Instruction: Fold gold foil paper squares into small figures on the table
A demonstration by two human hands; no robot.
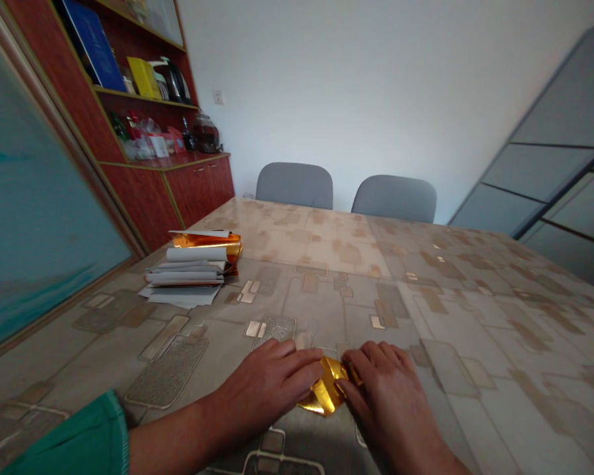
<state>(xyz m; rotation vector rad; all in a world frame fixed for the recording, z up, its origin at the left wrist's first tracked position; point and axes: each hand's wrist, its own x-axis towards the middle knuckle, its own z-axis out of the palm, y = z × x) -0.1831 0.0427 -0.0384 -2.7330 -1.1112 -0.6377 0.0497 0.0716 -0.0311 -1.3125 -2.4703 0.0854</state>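
A piece of folded gold foil paper (324, 390) lies on the patterned table cover (297, 297), close to the near edge of the view. My left hand (270, 389) comes in from the left, its fingertips on the foil's left side. My right hand (386, 402) presses on the foil from the right, its fingers hiding part of the foil. A stack of white and gold-backed paper sheets (191, 269) sits farther away on the left of the table, with the top sheets curling up.
A green sleeve (74, 439) shows at the lower left. A red wooden cabinet (163, 145) with shelves of books and jars stands beyond the table's far left corner. Two grey chairs (294, 186) stand behind the far edge. Large glass panels flank both sides.
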